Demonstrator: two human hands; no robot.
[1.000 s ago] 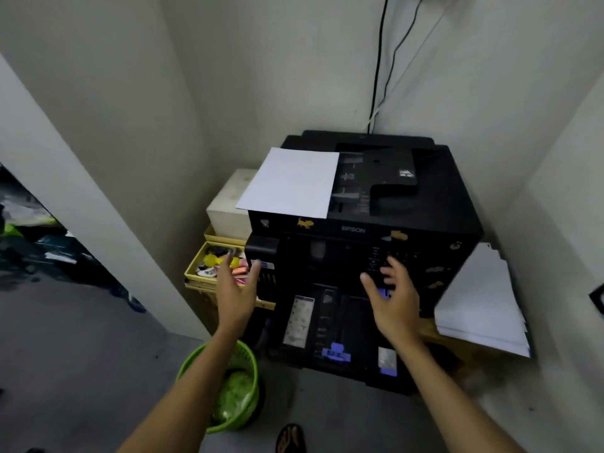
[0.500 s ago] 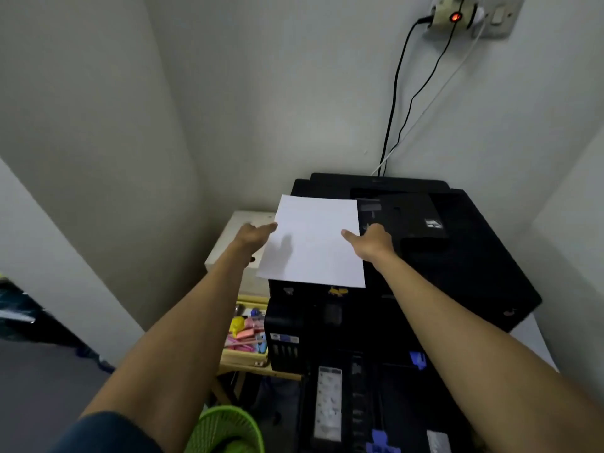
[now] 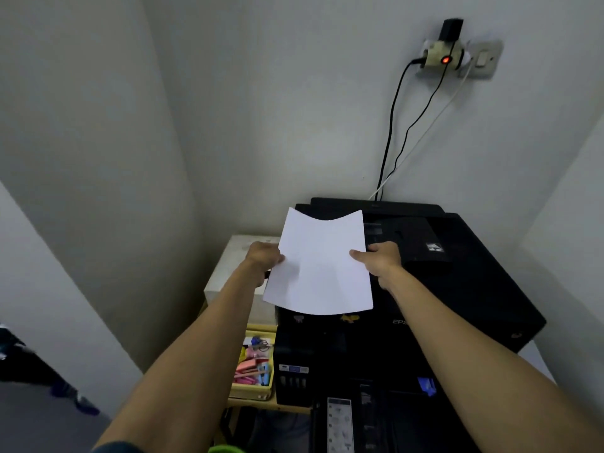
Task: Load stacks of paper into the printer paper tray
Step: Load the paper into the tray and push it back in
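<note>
A white stack of paper (image 3: 322, 263) is lifted a little above the left part of the black printer (image 3: 457, 289), sagging in the middle between my hands. My left hand (image 3: 263, 256) grips its left edge, and my right hand (image 3: 380, 258) grips its right edge. The printer's pulled-out paper tray (image 3: 385, 420) shows at the bottom of the view, below my right forearm.
A white box (image 3: 235, 269) stands left of the printer, with a yellow tray of coloured clips (image 3: 253, 364) in front of it. Cables run up the back wall to a socket (image 3: 451, 57). Walls close in on both sides. A green bin rim (image 3: 225, 449) shows below.
Both hands rose from the printer's front to the paper on its top, took hold of its side edges and lifted it so that it now bends. The view tilted upward.
</note>
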